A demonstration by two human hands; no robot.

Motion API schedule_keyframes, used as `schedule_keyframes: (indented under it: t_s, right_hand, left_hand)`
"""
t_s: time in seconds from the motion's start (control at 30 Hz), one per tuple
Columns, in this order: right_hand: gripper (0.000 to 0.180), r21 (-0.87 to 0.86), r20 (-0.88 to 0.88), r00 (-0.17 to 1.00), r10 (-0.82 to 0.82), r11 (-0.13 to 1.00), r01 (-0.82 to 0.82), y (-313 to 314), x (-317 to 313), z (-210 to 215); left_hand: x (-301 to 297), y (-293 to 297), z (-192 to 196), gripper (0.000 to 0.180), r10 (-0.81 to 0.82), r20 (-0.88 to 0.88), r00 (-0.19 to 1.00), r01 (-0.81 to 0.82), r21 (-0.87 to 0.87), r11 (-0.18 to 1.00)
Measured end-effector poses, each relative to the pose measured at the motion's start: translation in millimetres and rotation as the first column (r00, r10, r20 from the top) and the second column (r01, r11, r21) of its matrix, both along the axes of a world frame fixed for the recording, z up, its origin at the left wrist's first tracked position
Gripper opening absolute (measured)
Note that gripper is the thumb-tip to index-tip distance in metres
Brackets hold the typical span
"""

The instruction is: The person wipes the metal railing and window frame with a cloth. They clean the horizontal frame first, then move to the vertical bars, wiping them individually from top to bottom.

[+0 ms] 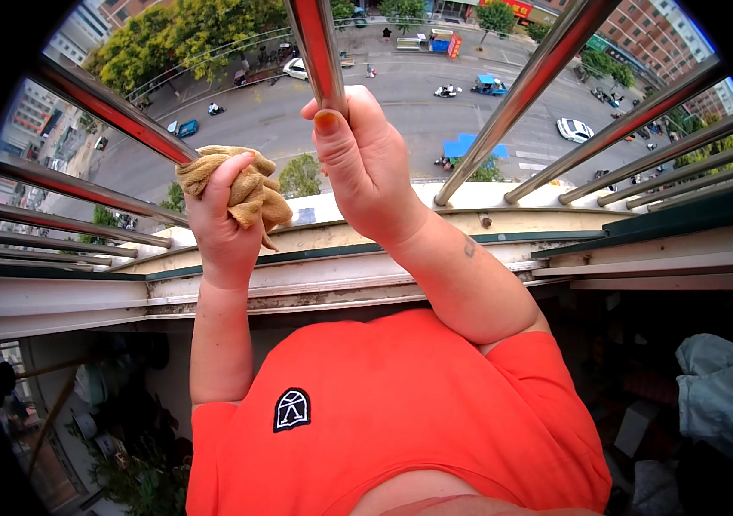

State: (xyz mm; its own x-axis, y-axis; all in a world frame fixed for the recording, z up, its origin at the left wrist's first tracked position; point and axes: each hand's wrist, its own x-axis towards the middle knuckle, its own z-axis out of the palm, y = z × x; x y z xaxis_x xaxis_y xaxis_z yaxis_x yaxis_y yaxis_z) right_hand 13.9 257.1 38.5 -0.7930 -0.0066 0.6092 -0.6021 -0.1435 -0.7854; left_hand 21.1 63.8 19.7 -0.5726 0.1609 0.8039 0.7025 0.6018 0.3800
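Observation:
My left hand (224,228) is closed on a crumpled tan cloth (254,193). The cloth meets the lower part of a shiny metal bar (125,116) and hides it there; whether it goes all the way round, I cannot tell. Farther right, my right hand (371,172) is wrapped round another upright metal bar (319,56), thumb in front. That bar reflects red along its length. Both arms reach out over the window sill (332,236).
More metal bars (512,95) fan out on both sides. Dark green and white window tracks (659,262) run below them. Far beneath lies a street (272,107) with vehicles and trees. Indoors, light-blue fabric (723,383) is at the right and plants (138,473) at the left.

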Motion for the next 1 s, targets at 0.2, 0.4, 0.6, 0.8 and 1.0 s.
schedule_keyframes:
  t_s: [0.2,0.4,0.6,0.8,1.0]
  right_hand:
    - [0.032,0.011,0.009,1.0,-0.002,1.0,0.002,4,-1,0]
    - [0.034,0.026,-0.007,1.0,-0.015,1.0,0.015,1,2,3]
    - [0.032,0.017,0.005,1.0,0.001,1.0,-0.001,3,1,-1]
    - [0.031,-0.008,0.015,1.0,0.018,1.0,-0.018,2,1,1]
    - [0.031,0.012,-0.009,1.0,-0.012,1.0,0.012,2,1,2]
  left_hand:
    - [-17,0,84,0.043,0.052,-0.298,0.953,-0.019,0.113,0.993]
    - [-39,2,146,0.042,0.279,-0.375,0.884,-0.103,0.426,0.899]
    - [-35,10,110,0.032,0.173,-0.455,0.873,-0.124,0.136,0.983]
    - [-19,4,25,0.044,0.12,-0.286,0.951,-0.132,-0.025,0.991]
    - [-2,2,-6,0.045,0.026,-0.006,1.0,-0.027,-0.033,0.999]
